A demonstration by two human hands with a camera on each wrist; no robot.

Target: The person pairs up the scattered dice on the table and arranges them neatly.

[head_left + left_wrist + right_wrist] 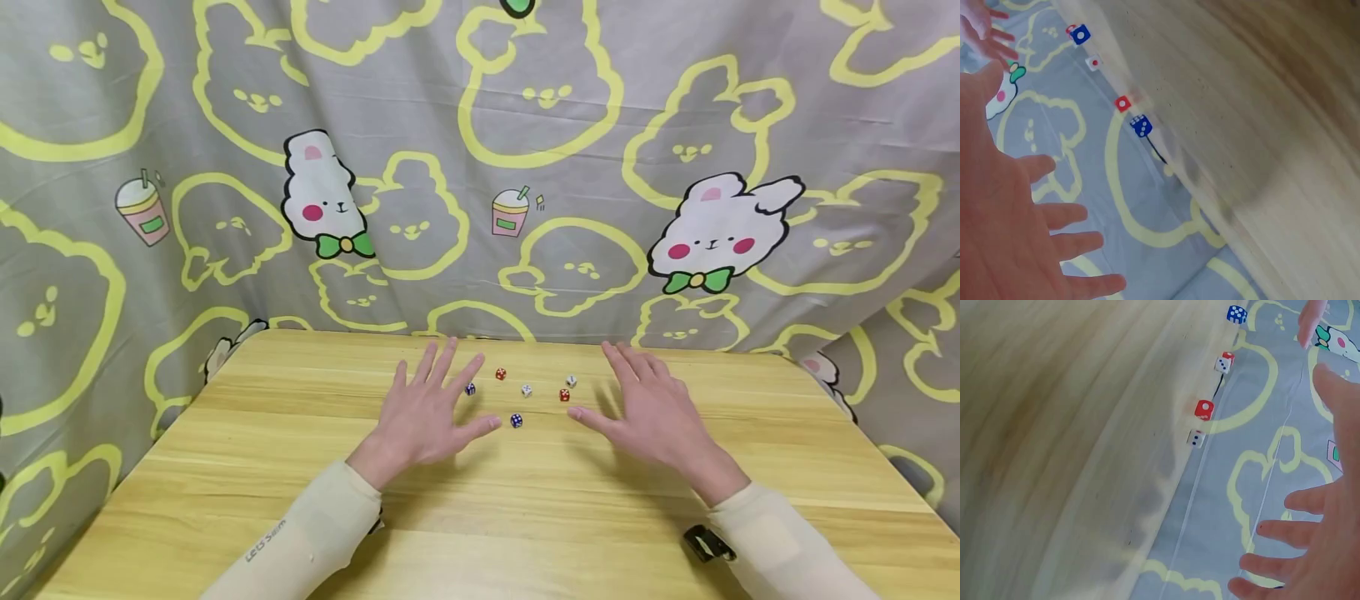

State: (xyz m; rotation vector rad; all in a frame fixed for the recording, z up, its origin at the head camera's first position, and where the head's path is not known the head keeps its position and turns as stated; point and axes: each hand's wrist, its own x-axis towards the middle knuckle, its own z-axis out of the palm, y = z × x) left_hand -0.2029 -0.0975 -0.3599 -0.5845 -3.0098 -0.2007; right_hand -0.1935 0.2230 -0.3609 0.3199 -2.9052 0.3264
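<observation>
Several small dice lie scattered on the wooden table between the two hands. In the head view they are a blue die (pixel 517 421) nearest the person, another blue die (pixel 470 389) by the left fingers, a red die (pixel 501 374), a white die (pixel 527 390), and at the right a second white die (pixel 572 381) and red die (pixel 565 395). My left hand (pixel 423 417) has its fingers spread and holds nothing; its thumb tip is close to the nearest blue die. My right hand (pixel 652 408), fingers extended and likewise holding nothing, is right of the dice. Both hands appear raised above the table.
The wooden table (pixel 480 517) reaches back to a grey curtain (pixel 442 100) with yellow outlined figures, which also hangs along both sides. A dark object (pixel 707 543) shows at the right sleeve's cuff.
</observation>
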